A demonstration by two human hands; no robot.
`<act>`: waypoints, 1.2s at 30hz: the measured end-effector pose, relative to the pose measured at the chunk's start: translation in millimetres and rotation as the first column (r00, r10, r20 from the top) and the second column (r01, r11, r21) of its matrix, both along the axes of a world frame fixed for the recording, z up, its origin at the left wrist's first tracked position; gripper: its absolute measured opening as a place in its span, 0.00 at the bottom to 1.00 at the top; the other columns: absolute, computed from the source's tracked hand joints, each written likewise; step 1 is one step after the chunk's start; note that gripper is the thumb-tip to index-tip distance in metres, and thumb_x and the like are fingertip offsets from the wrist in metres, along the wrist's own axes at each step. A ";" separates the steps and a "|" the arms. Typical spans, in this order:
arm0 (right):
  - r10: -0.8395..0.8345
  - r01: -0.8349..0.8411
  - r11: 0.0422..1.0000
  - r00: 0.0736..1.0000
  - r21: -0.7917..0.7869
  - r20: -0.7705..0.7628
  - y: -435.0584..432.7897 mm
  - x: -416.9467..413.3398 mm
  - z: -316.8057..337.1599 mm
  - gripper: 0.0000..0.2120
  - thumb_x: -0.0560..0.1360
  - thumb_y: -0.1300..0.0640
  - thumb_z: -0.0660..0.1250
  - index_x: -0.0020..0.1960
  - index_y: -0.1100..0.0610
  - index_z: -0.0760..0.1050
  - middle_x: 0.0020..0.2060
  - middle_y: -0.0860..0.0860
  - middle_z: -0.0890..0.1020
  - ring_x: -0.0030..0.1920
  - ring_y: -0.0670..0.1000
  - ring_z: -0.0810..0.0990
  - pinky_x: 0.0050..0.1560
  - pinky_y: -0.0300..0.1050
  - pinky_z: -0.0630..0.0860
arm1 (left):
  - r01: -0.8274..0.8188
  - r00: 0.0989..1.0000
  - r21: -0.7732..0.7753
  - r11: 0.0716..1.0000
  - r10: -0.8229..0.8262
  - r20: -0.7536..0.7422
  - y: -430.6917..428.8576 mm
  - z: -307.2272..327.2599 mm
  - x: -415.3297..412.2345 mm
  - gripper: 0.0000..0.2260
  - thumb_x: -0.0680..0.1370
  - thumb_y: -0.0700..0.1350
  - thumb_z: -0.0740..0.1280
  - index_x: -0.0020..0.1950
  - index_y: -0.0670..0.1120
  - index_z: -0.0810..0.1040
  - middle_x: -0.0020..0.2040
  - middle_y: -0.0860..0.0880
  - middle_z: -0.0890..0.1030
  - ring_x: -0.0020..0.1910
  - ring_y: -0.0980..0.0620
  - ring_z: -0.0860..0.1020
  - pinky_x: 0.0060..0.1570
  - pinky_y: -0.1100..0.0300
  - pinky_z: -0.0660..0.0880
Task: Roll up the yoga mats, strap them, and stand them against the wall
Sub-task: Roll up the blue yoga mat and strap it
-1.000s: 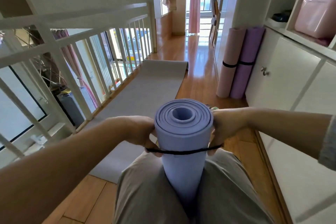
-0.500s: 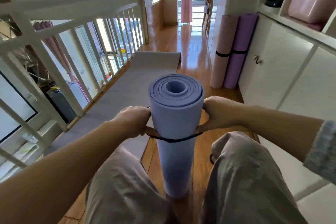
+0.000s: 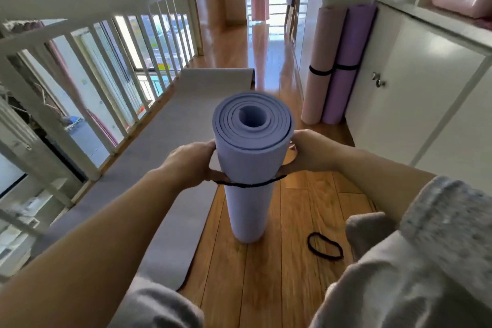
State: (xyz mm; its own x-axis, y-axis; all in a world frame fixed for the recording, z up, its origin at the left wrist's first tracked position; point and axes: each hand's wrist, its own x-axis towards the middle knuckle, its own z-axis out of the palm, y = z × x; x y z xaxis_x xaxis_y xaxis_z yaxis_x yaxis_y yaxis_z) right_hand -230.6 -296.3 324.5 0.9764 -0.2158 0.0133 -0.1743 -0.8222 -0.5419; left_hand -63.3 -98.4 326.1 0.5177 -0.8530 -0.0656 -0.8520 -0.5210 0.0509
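Grey mat (image 3: 159, 141) flat at left, left hand (image 3: 191, 165) pinching band (image 3: 250, 184) round upright roll (image 3: 250, 157) on floor (image 3: 279, 279), right hand (image 3: 311, 152) pinching its other side (ease both sides down level so layers stay tight), spare band (image 3: 324, 246) right.

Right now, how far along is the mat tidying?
Done: the pink mat and purple mat stand rolled and strapped beside the white cabinet. In hand: the blue mat stands rolled on the floor while the left hand and right hand stretch a black band around it. Left: standing it beside them, then rolling the grey mat lying flat by the railing; a spare band waits on the floor.
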 end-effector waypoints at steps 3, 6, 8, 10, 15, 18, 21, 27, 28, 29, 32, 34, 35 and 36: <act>0.001 0.001 0.998 0.999 0.066 -0.034 -15.2 21.9 -8.0 0.36 0.66 0.46 0.76 0.71 0.50 0.68 0.64 0.44 0.75 0.65 0.48 0.73 0.64 0.52 0.74 | -0.006 0.999 0.005 1.000 0.006 -0.047 -13.7 -4.0 28.5 0.34 0.72 0.54 0.73 0.73 0.52 0.63 0.57 0.49 0.80 0.52 0.49 0.78 0.55 0.50 0.77; -0.009 0.017 0.997 0.995 0.079 -0.098 -22.6 42.0 -20.6 0.38 0.66 0.40 0.73 0.72 0.50 0.66 0.65 0.45 0.75 0.63 0.49 0.74 0.63 0.52 0.75 | -0.035 0.993 0.015 0.999 0.037 -0.112 -22.2 -19.8 49.2 0.34 0.71 0.54 0.74 0.73 0.52 0.62 0.57 0.51 0.80 0.53 0.49 0.78 0.56 0.50 0.76; -0.030 0.044 0.994 0.990 0.098 -0.140 -24.9 52.7 -34.9 0.41 0.64 0.34 0.68 0.73 0.50 0.66 0.63 0.45 0.76 0.60 0.49 0.77 0.61 0.51 0.76 | -0.061 0.985 0.030 0.998 0.065 -0.158 -25.9 -37.8 57.6 0.35 0.71 0.55 0.74 0.73 0.52 0.63 0.56 0.51 0.80 0.53 0.49 0.77 0.56 0.50 0.76; -0.064 0.096 0.979 0.982 0.179 -0.179 -26.8 60.7 -53.8 0.39 0.67 0.35 0.66 0.73 0.50 0.65 0.61 0.45 0.77 0.56 0.48 0.77 0.60 0.46 0.76 | -0.091 0.977 0.047 0.995 0.099 -0.190 -29.4 -57.6 64.8 0.36 0.71 0.56 0.73 0.74 0.52 0.62 0.58 0.51 0.79 0.55 0.48 0.77 0.57 0.50 0.75; -0.123 0.184 0.863 0.980 0.470 -0.157 -25.2 70.5 -93.4 0.43 0.65 0.28 0.63 0.71 0.54 0.68 0.60 0.44 0.76 0.59 0.42 0.74 0.49 0.23 0.69 | -0.155 0.950 0.114 0.981 0.180 -0.256 -33.4 -106.3 70.1 0.41 0.69 0.62 0.72 0.75 0.54 0.56 0.63 0.50 0.77 0.59 0.45 0.75 0.57 0.48 0.75; -0.143 0.180 0.824 0.984 0.537 -0.109 -23.7 73.7 -115.8 0.59 0.53 0.16 0.56 0.73 0.51 0.65 0.63 0.41 0.73 0.61 0.40 0.70 0.47 0.17 0.66 | -0.196 0.898 0.070 0.978 0.207 -0.387 -37.5 -124.8 68.2 0.45 0.67 0.62 0.74 0.77 0.58 0.51 0.67 0.50 0.74 0.61 0.44 0.75 0.58 0.48 0.75; -0.200 0.238 0.740 0.971 0.629 -0.132 -25.2 80.0 -135.8 0.55 0.55 0.18 0.59 0.69 0.54 0.70 0.64 0.48 0.75 0.58 0.44 0.76 0.48 0.30 0.75 | -0.222 0.845 0.055 0.974 0.220 -0.488 -41.5 -135.9 70.9 0.43 0.68 0.60 0.74 0.76 0.60 0.52 0.65 0.52 0.75 0.49 0.48 0.80 0.53 0.49 0.77; -0.238 0.301 0.724 0.953 0.621 -0.185 -29.7 86.0 -124.7 0.36 0.69 0.30 0.59 0.65 0.55 0.71 0.60 0.51 0.78 0.41 0.53 0.85 0.44 0.46 0.82 | -0.221 0.837 -0.003 0.975 0.188 -0.514 -48.6 -137.7 76.8 0.39 0.69 0.58 0.74 0.74 0.55 0.59 0.59 0.51 0.78 0.39 0.54 0.79 0.47 0.53 0.77; -0.261 0.308 0.714 0.950 0.628 -0.170 -31.4 84.5 -118.9 0.31 0.71 0.34 0.60 0.64 0.55 0.72 0.60 0.51 0.78 0.41 0.51 0.85 0.43 0.42 0.82 | -0.228 0.830 -0.017 0.973 0.185 -0.527 -49.7 -136.2 75.6 0.38 0.69 0.58 0.74 0.74 0.55 0.60 0.59 0.51 0.78 0.39 0.54 0.79 0.47 0.54 0.76; -0.290 0.310 0.707 0.947 0.636 -0.140 -34.0 82.3 -112.5 0.27 0.72 0.37 0.62 0.62 0.55 0.73 0.59 0.51 0.79 0.41 0.50 0.85 0.42 0.39 0.81 | -0.237 0.819 -0.035 0.971 0.180 -0.544 -50.8 -135.6 74.1 0.38 0.69 0.57 0.75 0.73 0.54 0.60 0.59 0.51 0.78 0.40 0.53 0.80 0.47 0.54 0.76; -0.416 0.326 0.789 0.907 0.521 0.062 -40.2 76.7 -84.3 0.27 0.71 0.43 0.69 0.66 0.55 0.71 0.60 0.50 0.79 0.46 0.47 0.83 0.43 0.35 0.79 | -0.256 0.786 -0.083 0.963 0.158 -0.598 -55.9 -134.4 68.8 0.37 0.68 0.55 0.76 0.73 0.53 0.62 0.62 0.51 0.78 0.48 0.50 0.80 0.52 0.53 0.77; -0.461 0.322 0.841 0.847 0.436 0.265 -42.5 74.6 -58.0 0.33 0.72 0.51 0.72 0.73 0.52 0.62 0.63 0.48 0.72 0.52 0.46 0.79 0.45 0.33 0.77 | -0.252 0.778 -0.092 0.963 0.146 -0.611 -60.8 -132.4 61.4 0.40 0.67 0.54 0.77 0.74 0.53 0.61 0.65 0.51 0.76 0.58 0.48 0.77 0.56 0.55 0.73; -0.450 0.288 0.858 0.820 0.424 0.354 -41.8 73.9 -42.8 0.37 0.72 0.55 0.73 0.74 0.50 0.57 0.66 0.48 0.69 0.56 0.47 0.77 0.48 0.34 0.77 | -0.245 0.780 -0.089 0.966 0.142 -0.610 -63.1 -131.4 56.7 0.41 0.67 0.53 0.77 0.75 0.52 0.60 0.67 0.51 0.75 0.63 0.47 0.74 0.57 0.55 0.71; -0.409 0.235 0.884 0.806 0.404 0.427 -40.1 71.9 -27.9 0.40 0.71 0.57 0.74 0.75 0.47 0.54 0.69 0.48 0.65 0.61 0.49 0.74 0.53 0.37 0.76 | -0.234 0.784 -0.084 0.969 0.136 -0.605 -65.3 -130.2 51.3 0.42 0.67 0.53 0.78 0.76 0.52 0.59 0.67 0.51 0.74 0.65 0.46 0.72 0.57 0.56 0.70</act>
